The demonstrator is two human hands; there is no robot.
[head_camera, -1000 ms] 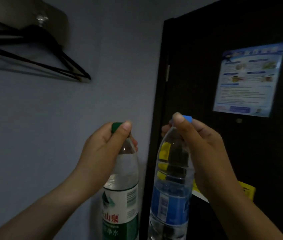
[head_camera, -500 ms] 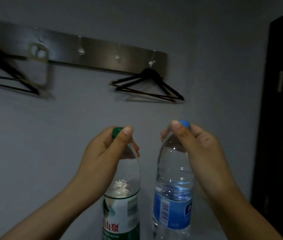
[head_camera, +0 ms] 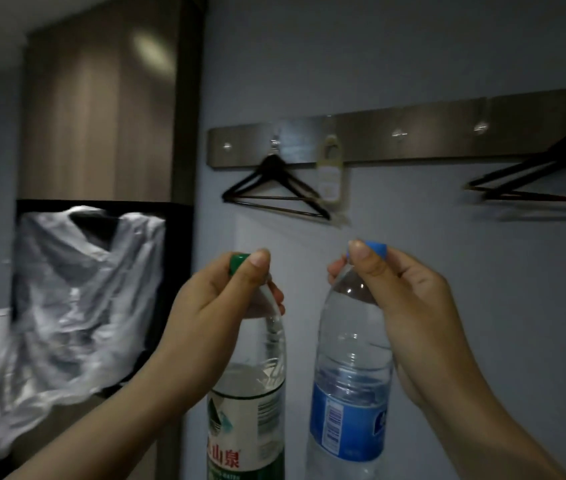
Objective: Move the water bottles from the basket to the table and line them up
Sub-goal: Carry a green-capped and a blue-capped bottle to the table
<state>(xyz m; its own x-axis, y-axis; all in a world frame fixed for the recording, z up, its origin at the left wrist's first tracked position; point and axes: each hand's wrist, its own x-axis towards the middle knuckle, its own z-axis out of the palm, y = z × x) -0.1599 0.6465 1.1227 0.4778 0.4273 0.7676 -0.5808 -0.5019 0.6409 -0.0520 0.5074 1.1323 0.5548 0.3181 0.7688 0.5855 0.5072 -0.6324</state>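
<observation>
Two water bottles hang upright in front of me, side by side and apart. My left hand (head_camera: 215, 306) grips the neck and green cap of the green-labelled bottle (head_camera: 250, 410). My right hand (head_camera: 402, 303) pinches the blue cap and neck of the blue-labelled bottle (head_camera: 350, 393). Both bottles hold clear water and their bottoms run off the lower edge. Neither the basket nor the table is in view.
A metal hook rail (head_camera: 413, 136) on the grey wall carries a black hanger (head_camera: 274, 188), a door tag (head_camera: 331, 171) and a second hanger (head_camera: 544, 181) at the right. A white shirt (head_camera: 73, 299) hangs at the left in a dark wooden wardrobe (head_camera: 101, 109).
The view has swung left: the dark door and its poster left the frame, the hook rail slid right, and the wardrobe with the shirt came in. Both hands keep holding their bottles.
</observation>
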